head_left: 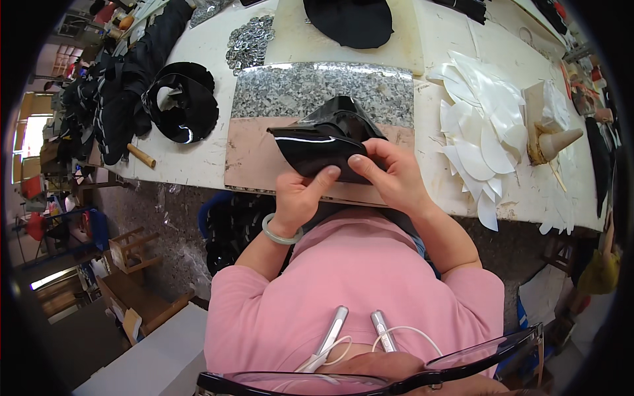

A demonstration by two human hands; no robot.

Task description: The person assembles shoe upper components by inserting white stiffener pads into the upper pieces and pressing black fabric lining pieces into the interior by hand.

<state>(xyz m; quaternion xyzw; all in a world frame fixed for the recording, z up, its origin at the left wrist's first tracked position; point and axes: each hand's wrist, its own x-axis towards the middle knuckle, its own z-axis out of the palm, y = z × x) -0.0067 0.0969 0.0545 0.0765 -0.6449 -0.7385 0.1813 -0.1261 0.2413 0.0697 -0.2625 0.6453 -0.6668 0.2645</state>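
Note:
A glossy black piece of patent leather, shaped like a shoe upper (317, 148), is folded over between my hands above the near part of the work board. My left hand (300, 198) grips its lower edge, thumb on top and the fingers hidden beneath. On the right side, my right hand (396, 173) pinches the same piece, its thumb pressing near the fold and its index finger along the edge. More glossy black curved pieces (181, 102) lie nested together on the table to the left.
A speckled stone slab (323, 89) adjoins a pinkish board (251, 152) in front of me. Silvery metal buckles (249, 43) are heaped behind it. White cut pieces (479, 125), a glue-crusted cone (558, 144), a wooden handle (141, 156) and dark strapped items (119, 99) flank the work area.

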